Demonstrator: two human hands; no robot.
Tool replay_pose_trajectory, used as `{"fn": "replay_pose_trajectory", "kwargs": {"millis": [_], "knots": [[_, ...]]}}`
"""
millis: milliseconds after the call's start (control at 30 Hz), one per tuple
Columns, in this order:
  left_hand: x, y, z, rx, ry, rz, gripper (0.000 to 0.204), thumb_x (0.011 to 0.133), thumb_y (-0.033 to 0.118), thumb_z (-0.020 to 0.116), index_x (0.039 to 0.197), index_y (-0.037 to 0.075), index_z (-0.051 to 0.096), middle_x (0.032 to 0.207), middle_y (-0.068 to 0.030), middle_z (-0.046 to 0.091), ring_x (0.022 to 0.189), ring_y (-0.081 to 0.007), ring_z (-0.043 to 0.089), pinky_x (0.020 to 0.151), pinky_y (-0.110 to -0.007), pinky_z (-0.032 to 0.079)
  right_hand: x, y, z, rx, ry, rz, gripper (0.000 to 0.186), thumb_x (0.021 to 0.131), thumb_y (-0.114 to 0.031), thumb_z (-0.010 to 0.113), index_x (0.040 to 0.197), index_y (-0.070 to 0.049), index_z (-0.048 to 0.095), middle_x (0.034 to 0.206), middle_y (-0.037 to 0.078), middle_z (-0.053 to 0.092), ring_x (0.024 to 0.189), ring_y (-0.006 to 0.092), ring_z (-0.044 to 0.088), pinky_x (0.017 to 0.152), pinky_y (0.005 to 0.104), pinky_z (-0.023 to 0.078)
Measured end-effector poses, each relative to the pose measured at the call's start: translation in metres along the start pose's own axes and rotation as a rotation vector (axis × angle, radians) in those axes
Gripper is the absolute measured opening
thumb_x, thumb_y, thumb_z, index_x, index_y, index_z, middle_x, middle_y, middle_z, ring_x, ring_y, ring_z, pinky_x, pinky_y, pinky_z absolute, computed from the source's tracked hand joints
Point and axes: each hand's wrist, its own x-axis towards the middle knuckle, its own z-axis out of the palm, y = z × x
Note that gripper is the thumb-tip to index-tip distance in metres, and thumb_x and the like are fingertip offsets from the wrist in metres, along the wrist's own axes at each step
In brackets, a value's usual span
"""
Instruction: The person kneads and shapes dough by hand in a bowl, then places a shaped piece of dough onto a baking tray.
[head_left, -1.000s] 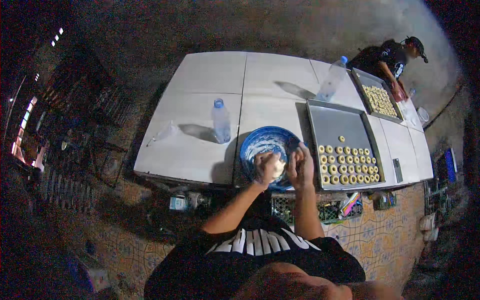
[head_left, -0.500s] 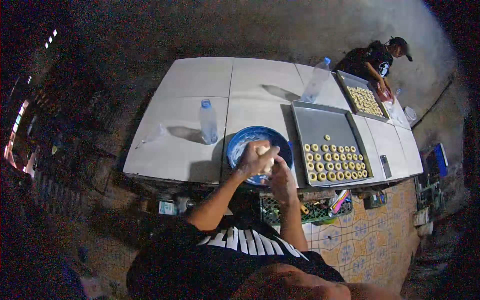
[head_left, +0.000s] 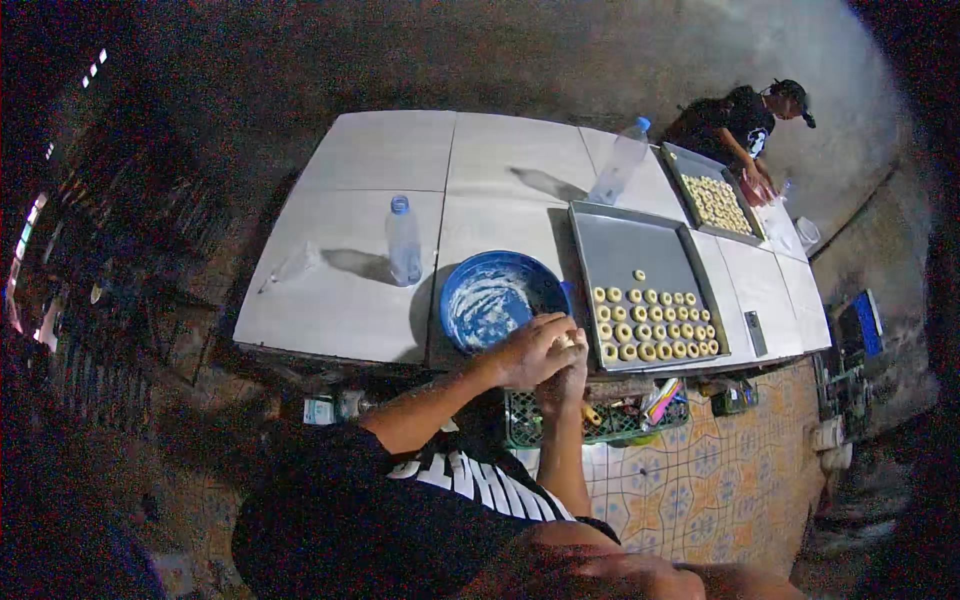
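Over the front edge of the table, at the right front of a blue bowl (head_left: 463, 302), my two hands are pressed together. A pale lump of dough (head_left: 567, 341) shows between the fingers, mostly hidden by them. My left hand (head_left: 528, 352) is wrapped over it from the left, and my right hand (head_left: 566, 380) closes on it from below and the right. White, floury smears coat the bowl's inside. Just to the right lies a grey baking tray (head_left: 632, 240) with rows of small ring-shaped dough pieces (head_left: 647, 350) in its near half and a single ring above them.
Clear plastic bottles stand left (head_left: 404, 245) and behind (head_left: 622, 165). A crumpled clear plastic bag (head_left: 296, 264) lies at left, a phone (head_left: 755, 333) at right. Across the table a person (head_left: 742, 125) works beside a second tray (head_left: 677, 179). Below sits a green crate (head_left: 525, 424).
My hands have moved from above the bowl toward its right front, baring more of the bowl's inside. The dough is now more covered by my fingers. The whole view has shifted slightly.
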Motion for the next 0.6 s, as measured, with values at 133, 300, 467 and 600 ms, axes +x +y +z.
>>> {"fn": "replay_pose_trajectory", "kwargs": {"millis": [133,300,467,600], "knots": [[-0.005,0.001,0.02,0.014,0.334,0.057,0.024,0.089,0.017,0.06,0.102,-0.002,0.052,0.095,-0.0213,0.055,0.09,-0.0396,0.057,0.077,-0.045,0.047,-0.011,-0.028,0.05,0.05,-0.075,-0.058,0.035,0.097,-0.033,0.049,0.108,-0.002,0.06,0.099,0.007,0.063,0.093,0.0198,0.06,0.08,0.0345,0.049],[-0.01,0.005,0.021,-0.089,0.495,-0.046,0.02,0.09,0.018,0.059,0.097,0.0,0.053,0.085,-0.0199,0.058,0.083,-0.0383,0.061,0.073,-0.041,0.048,-0.038,-0.078,0.121,-1.217,-0.002,-0.583,0.029,0.099,-0.028,0.046,0.099,-0.001,0.058,0.091,0.009,0.063,0.081,0.0213,0.062,0.072,0.0378,0.05],[-0.007,0.0,0.015,-0.166,0.57,0.019,0.025,0.092,0.024,0.062,0.096,0.001,0.053,0.083,-0.0186,0.06,0.078,-0.0346,0.064,0.069,-0.04,0.049,-0.033,-0.067,0.124,-1.005,0.049,-0.588,0.03,0.098,-0.028,0.048,0.096,0.001,0.058,0.09,0.007,0.063,0.078,0.0163,0.061,0.067,0.031,0.049],[-0.018,-0.015,0.017,-0.267,0.654,-0.052,0.024,0.089,0.021,0.067,0.092,0.001,0.054,0.081,-0.0158,0.059,0.075,-0.0247,0.062,0.066,-0.036,0.048,-0.033,-0.062,0.13,-1.331,-0.079,-0.884,0.024,0.096,-0.024,0.055,0.099,-0.001,0.06,0.094,0.007,0.063,0.082,0.017,0.061,0.069,0.0325,0.049]]}}
